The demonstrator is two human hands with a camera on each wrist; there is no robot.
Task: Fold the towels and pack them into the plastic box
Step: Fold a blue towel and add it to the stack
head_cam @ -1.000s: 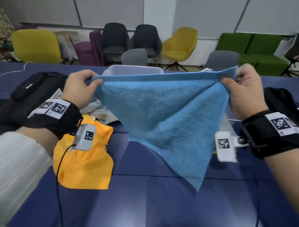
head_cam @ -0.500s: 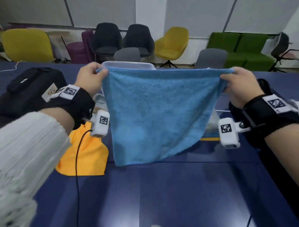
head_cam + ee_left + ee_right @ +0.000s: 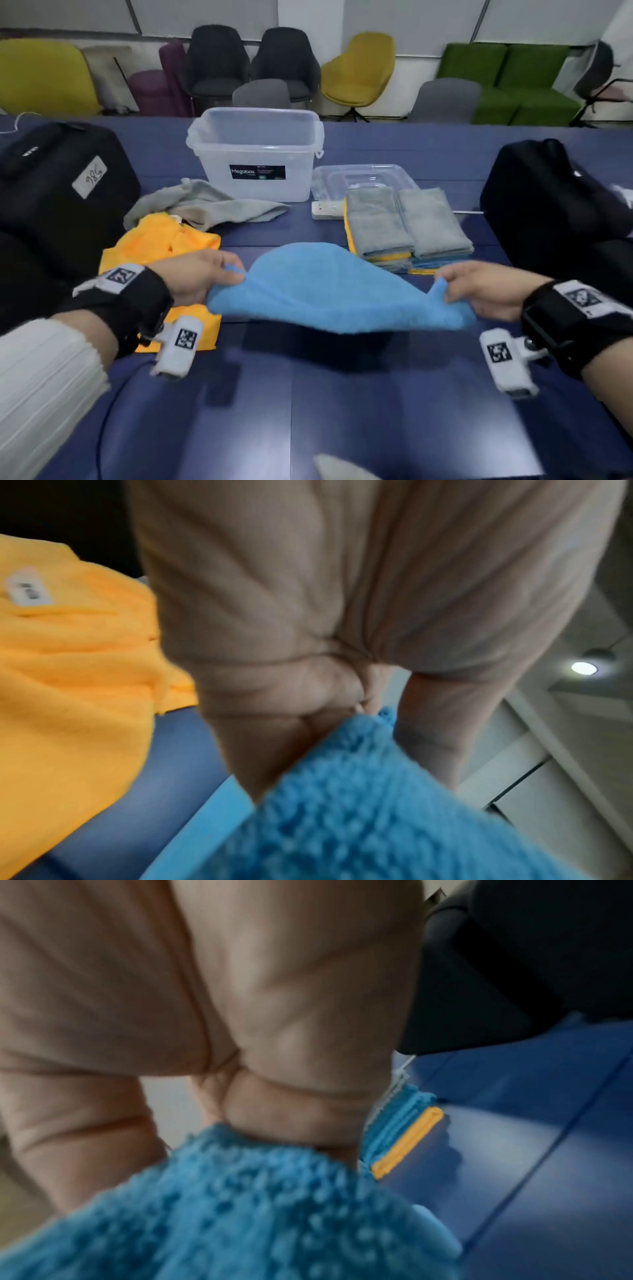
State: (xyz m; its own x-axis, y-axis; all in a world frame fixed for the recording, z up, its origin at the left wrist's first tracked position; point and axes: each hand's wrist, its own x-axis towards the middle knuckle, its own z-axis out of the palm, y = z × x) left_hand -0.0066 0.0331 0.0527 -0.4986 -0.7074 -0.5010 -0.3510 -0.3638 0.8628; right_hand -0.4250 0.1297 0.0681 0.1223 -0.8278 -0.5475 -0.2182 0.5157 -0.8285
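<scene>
Fingers (image 3: 284, 710) of the left hand (image 3: 195, 274) curl round one corner of the blue towel (image 3: 329, 291), the thumb on the other side of the cloth, and the right hand (image 3: 486, 291) pinches the opposite corner in the same way. Both wrist views show the knuckles bent tight over the fluffy blue pile.

Beneath everything runs the dark blue table (image 3: 308, 411), with a black bag (image 3: 58, 192) on its left side and a second black bag (image 3: 548, 205) on its right. Between the hands the blue towel billows in a low dome above the table, its near edge sagging and casting a shadow on the surface; motion blur softens its outline.

At the far middle of the table stands the clear plastic box (image 3: 257, 154), upright, open at the top, a dark label on its front wall. Just to its right lies the clear lid (image 3: 363, 174), flat. In front of the lid sit two stacks of folded towels (image 3: 407, 226), side by side and touching, grey on top with yellow and blue layers below.

Left of centre a yellow towel (image 3: 161, 246) lies unfolded, partly under the left wrist, and a crumpled grey towel (image 3: 205, 202) rests just behind it, in front of the box. A small white tag (image 3: 27, 588) shows on the yellow cloth in the left wrist view.
</scene>
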